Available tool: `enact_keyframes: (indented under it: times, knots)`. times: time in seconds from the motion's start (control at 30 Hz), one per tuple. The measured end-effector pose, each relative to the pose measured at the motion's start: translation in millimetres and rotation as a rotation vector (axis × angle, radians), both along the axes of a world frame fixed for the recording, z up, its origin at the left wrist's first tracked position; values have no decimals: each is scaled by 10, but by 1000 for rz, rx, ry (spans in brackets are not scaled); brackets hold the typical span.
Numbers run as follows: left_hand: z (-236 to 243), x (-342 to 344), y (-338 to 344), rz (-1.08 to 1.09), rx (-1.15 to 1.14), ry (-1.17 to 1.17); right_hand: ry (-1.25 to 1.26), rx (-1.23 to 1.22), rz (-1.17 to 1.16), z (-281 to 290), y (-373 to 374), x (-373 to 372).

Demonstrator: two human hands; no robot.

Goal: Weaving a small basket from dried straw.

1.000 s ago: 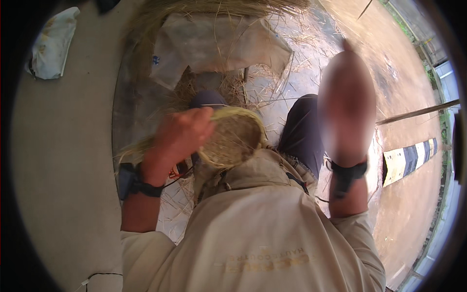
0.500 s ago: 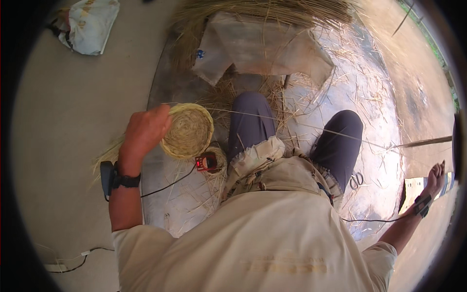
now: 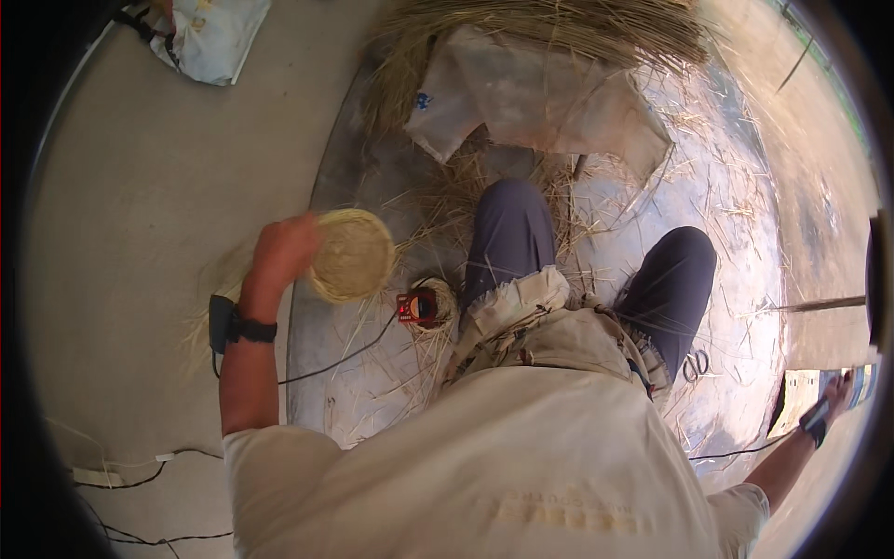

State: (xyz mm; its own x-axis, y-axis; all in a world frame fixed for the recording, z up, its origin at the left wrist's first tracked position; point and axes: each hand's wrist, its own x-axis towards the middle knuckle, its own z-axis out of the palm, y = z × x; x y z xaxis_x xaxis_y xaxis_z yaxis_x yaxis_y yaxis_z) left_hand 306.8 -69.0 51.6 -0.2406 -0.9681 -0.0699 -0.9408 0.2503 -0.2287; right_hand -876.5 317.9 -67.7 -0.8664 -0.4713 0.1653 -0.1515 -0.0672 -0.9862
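My left hand (image 3: pixel 287 244) is closed on the rim of a round, pale yellow woven basket (image 3: pixel 350 253), left of my knees, with loose fibres (image 3: pixel 209 303) trailing behind it. My right hand (image 3: pixel 840 391) is out at the far right over a striped board (image 3: pixel 803 389); its fingers are small and smeared, so I cannot tell what they hold. A red and black electronic device (image 3: pixel 415 306) with a cable sits in a small straw-coloured round holder (image 3: pixel 441 303) beside my left knee. Scissors (image 3: pixel 696 365) lie beside my right leg.
A pile of long straw (image 3: pixel 540 28) and a crumpled translucent sheet (image 3: pixel 521 93) lie ahead on a pale mat (image 3: pixel 708 168) strewn with straw bits. A white bag (image 3: pixel 212 42) is at upper left, cables (image 3: pixel 158 475) at lower left, a pole (image 3: pixel 819 305) at right.
The basket has left my lap for the left side with my left hand. My right hand has swung out to the far right and lower. My view has shifted, uncovering both knees and the scissors.
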Motion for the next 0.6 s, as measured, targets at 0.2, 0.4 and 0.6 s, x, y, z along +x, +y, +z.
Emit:
enact_keyframes:
  times: [0.2,0.4,0.6]
  knots:
    - [-89,-1464,27,-398,61,424,573,159,474,971,-2211,4171]
    - [56,-2443,267,-652,176,730,190,8,1399,803,-3149,6664]
    - [-67,-2495,269,-606,191,768,-437,555,1571,307,-3155,6395]
